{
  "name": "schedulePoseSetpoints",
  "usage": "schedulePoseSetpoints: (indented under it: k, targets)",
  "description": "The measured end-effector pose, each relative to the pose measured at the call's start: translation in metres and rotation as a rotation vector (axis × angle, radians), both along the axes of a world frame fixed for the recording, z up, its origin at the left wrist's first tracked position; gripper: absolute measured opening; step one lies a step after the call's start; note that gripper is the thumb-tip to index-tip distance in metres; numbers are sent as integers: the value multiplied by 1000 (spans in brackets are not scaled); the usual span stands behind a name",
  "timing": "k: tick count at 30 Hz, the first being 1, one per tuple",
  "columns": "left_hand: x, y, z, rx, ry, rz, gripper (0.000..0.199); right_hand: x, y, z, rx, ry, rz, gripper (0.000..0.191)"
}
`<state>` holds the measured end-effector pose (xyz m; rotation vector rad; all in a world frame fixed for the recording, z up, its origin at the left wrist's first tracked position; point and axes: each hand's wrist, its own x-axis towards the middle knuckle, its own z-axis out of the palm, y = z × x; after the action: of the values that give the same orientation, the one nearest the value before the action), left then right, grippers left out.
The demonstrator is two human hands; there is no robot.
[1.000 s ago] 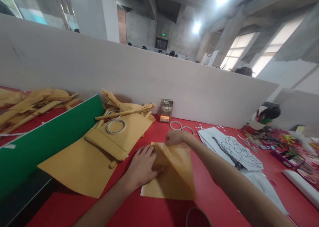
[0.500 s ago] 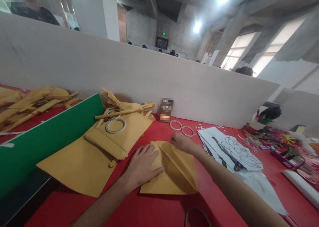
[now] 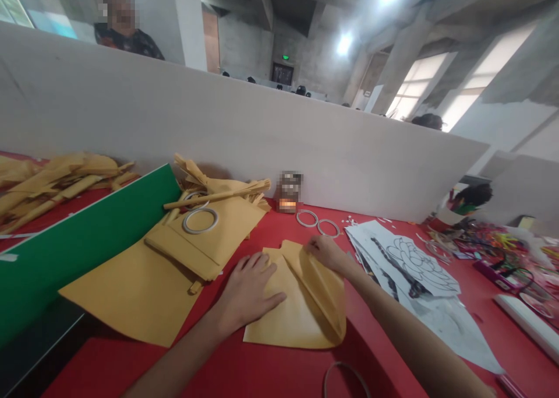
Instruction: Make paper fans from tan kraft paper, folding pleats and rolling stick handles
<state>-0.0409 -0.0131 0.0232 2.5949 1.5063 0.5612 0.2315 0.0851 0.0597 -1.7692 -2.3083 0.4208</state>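
A sheet of yellow-brown kraft paper (image 3: pixel 279 322) lies on the red table in front of me, its right part raised in a slanting fold. My left hand (image 3: pixel 247 290) is spread flat on the sheet's left side, fingers apart. My right hand (image 3: pixel 324 252) is closed with its fingers on the top right edge of the paper, at the lifted flap. To the left lies a stack of more kraft paper (image 3: pixel 131 293), and a roll of white tape (image 3: pixel 200 220) rests on it.
Two more rings of tape (image 3: pixel 307 218) lie behind the sheet. Line drawings (image 3: pixel 421 264) and a pen cup (image 3: pixel 454 208) are at the right. A green board (image 3: pixel 87 229) stands left, and a white partition (image 3: pixel 244 124) runs behind. A person (image 3: pixel 126 31) is beyond it.
My right hand has moved slightly right, drawing the flap's top edge over with it, so the fold has shifted right. My left hand stays flat. The person behind the partition appears farther right.
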Motion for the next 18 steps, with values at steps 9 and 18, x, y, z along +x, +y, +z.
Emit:
schedulePoseSetpoints:
  k: [9, 18]
  targets:
    - [1, -2, 8, -50, 25, 17, 57, 19, 1, -7, 36, -23, -77, 22]
    - [0, 0, 3, -32, 24, 12, 56, 61, -12, -6, 88, -52, -189, 21]
